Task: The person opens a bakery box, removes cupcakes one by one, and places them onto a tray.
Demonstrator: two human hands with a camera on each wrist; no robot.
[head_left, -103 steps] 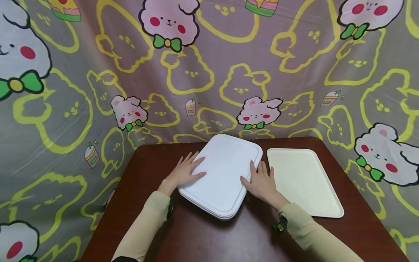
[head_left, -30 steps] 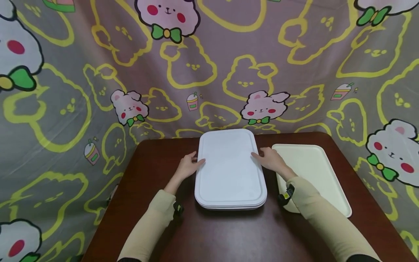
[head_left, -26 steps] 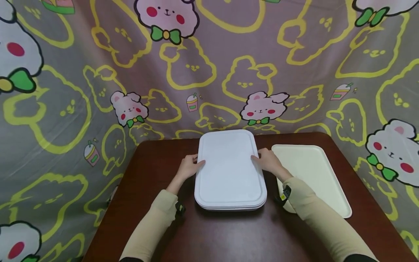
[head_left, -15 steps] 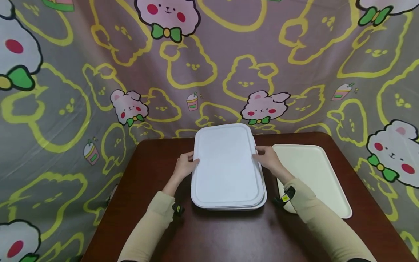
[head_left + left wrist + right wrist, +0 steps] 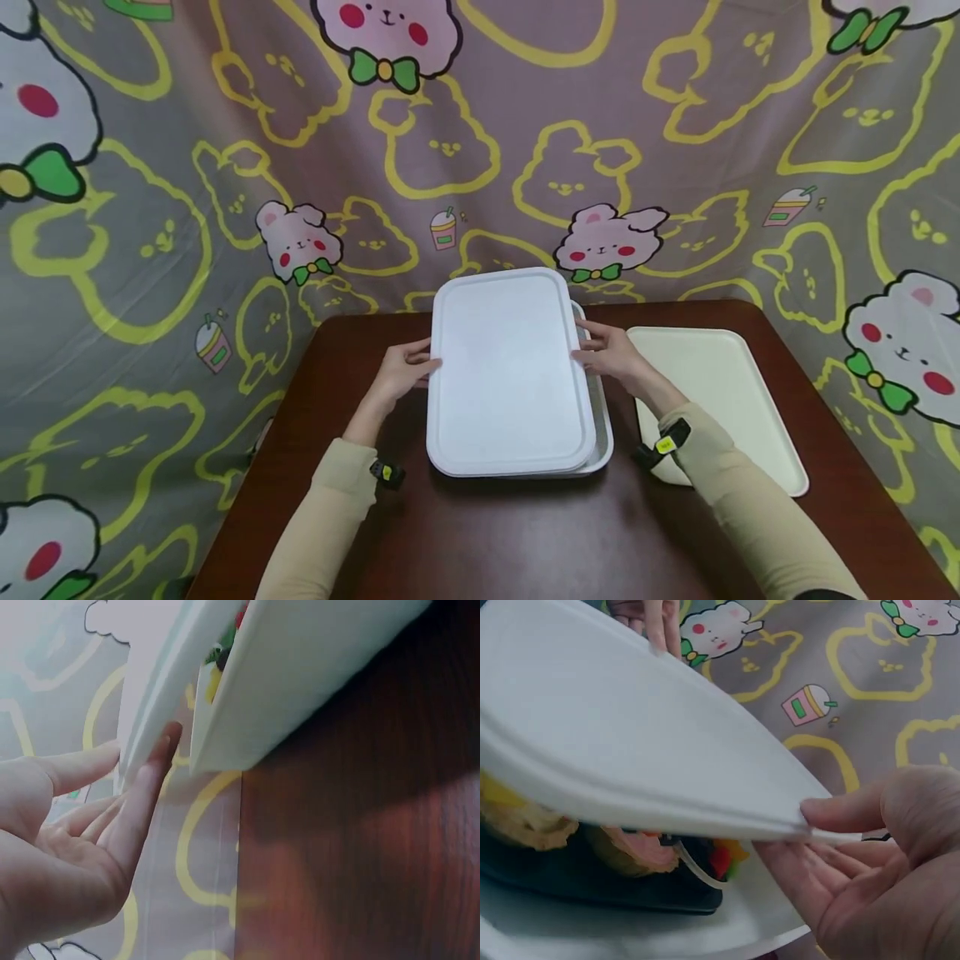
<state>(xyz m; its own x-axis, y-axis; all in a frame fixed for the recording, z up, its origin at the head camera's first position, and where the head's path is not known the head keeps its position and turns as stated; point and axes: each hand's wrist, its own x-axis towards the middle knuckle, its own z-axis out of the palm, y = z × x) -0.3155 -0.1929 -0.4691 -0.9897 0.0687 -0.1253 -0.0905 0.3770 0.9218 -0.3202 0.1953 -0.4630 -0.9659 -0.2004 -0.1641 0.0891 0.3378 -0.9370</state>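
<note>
Both hands grasp one white lid, each one pinching its long side, with the lid held at a tilt over a white box. The left hand is at nine o'clock of the lid: its thumb lies on the upper face near the edge, and the fingers reach under, the index finger rather straight. Its forearm comes from seven o'clock. The right hand is at three o'clock, with the thumb pressed on top of the rim and the fingers bent below it; this forearm comes from between four and five o'clock.

The lid sits a little toward nine o'clock from the box, so the box's rim shows from one to five o'clock. In both wrist views there is a gap between lid and box. Through it one sees a dark tray bearing round tan pieces with yellow and pink tops. Whether the lid's edge at six o'clock touches the box, I cannot surely tell.

The box stands on the brown table. A cream tray lies near, at three o'clock from the box, partly behind the right forearm.
</note>
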